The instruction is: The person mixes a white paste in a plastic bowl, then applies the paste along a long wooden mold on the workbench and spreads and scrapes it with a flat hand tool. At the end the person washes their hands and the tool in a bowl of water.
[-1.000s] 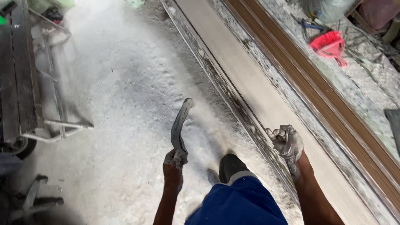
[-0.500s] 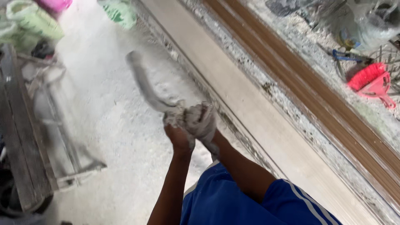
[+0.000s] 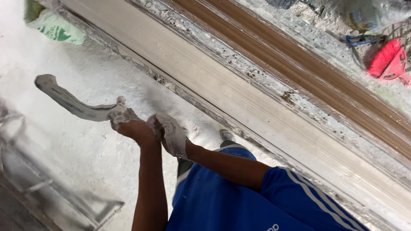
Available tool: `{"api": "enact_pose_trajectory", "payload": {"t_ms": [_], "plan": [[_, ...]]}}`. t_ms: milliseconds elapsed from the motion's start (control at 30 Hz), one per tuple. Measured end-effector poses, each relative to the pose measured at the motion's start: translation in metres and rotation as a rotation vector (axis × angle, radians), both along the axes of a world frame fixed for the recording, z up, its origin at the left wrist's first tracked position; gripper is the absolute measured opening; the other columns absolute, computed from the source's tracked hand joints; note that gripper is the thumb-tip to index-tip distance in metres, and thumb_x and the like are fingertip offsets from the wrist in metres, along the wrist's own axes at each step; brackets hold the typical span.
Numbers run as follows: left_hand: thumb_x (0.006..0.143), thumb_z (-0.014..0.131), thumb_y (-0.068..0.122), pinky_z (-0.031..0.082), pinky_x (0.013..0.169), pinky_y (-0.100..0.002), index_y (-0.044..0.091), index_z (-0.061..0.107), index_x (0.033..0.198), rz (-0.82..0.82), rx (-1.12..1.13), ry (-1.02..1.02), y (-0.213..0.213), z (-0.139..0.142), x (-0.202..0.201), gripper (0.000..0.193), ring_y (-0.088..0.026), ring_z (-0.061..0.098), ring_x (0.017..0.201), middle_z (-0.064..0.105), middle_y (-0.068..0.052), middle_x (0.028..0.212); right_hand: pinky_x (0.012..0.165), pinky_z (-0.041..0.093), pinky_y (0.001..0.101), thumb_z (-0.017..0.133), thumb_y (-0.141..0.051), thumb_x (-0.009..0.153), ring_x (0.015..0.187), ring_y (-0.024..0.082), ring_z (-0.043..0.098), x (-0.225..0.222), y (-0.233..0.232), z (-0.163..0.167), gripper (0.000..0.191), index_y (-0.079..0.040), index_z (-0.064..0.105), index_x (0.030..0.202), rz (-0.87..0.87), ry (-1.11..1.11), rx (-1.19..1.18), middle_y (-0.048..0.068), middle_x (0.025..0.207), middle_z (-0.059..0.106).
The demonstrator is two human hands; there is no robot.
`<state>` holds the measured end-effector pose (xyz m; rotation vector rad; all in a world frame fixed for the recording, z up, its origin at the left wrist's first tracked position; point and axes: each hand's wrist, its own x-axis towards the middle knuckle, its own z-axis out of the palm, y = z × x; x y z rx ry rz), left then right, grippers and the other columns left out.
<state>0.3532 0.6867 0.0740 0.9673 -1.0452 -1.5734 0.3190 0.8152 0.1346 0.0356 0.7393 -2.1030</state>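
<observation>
- Left hand [image 3: 128,126], fingers clenched, grips the curved, plaster-caked grey scraping tool [image 3: 70,102] by its handle end, blade out over the white dusty floor [image 3: 85,145].
- Right hand [image 3: 171,134], plaster-coated, rests beside it; whether its fingers grip anything, I cannot tell.
- Long pale moulded beam [image 3: 239,94] runs alongside.

A plaster workshop: white dust coats the floor [image 3: 85,145], and a long moulding bench [image 3: 257,98] is crusted with plaster

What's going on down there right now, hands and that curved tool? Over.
Left hand shut on curved tool, held above dusty floor. Right hand, plaster-coated, beside it, grip unclear. Long moulding alongside, nothing blocking.
</observation>
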Motion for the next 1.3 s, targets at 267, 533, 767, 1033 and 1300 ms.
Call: {"api": "enact_pose_trajectory", "payload": {"t_ms": [267,533,767,1033,1300], "plan": [[0.114,0.048,0.031,0.041,0.118,-0.054,0.010,0.037,0.150,-0.278,0.067,-0.022,-0.208,0.015,0.050,0.044,-0.028,0.055,0.137,0.055,-0.013,0.142,0.062,0.053,0.0343,0.066,-0.028,0.111,0.066,0.018,0.055,-0.018,-0.065,-0.058,0.037,0.008,0.057,0.110,-0.002,0.501,-0.124,0.006,0.076,0.054],[0.104,0.060,0.029,0.049,0.092,-0.049,0.010,0.045,0.140,-0.303,0.245,-0.030,-0.333,0.008,0.097,0.042,-0.025,0.061,0.110,0.062,-0.010,0.124,0.090,0.057,0.0406,0.073,-0.017,0.095,0.101,0.026,0.071,-0.127,-0.161,-0.100,0.018,-0.002,0.070,0.104,-0.127,0.016,-0.324,0.016,0.113,0.071],[0.109,0.056,0.021,0.051,0.084,-0.034,0.000,0.049,0.131,-0.327,0.252,-0.018,-0.399,-0.007,0.070,0.032,-0.017,0.061,0.097,0.063,-0.009,0.111,0.110,0.051,0.0530,0.076,-0.034,0.081,0.096,0.032,0.075,-0.300,-0.305,-0.084,0.042,0.000,0.070,0.105,0.061,0.047,-0.148,0.015,0.093,0.075],[0.107,0.052,0.015,0.054,0.083,-0.034,0.000,0.056,0.127,-0.395,0.247,-0.292,-0.489,-0.001,-0.008,0.025,-0.016,0.062,0.094,0.064,-0.008,0.106,0.107,0.054,0.0543,0.073,-0.022,0.099,0.090,0.028,0.070,-0.446,-0.528,-0.159,0.023,-0.004,0.059,0.105,0.009,0.007,-0.154,0.014,0.094,0.066],[0.101,0.056,0.003,0.054,0.086,-0.029,0.001,0.059,0.128,-0.551,0.268,-0.436,-0.554,-0.004,-0.097,0.027,-0.013,0.064,0.097,0.068,-0.008,0.109,0.099,0.057,0.0475,0.070,-0.017,0.105,0.096,0.028,0.070,-0.479,-0.641,-0.216,0.031,-0.008,0.046,0.122,-0.107,0.060,0.062,0.018,0.108,0.061]]}}
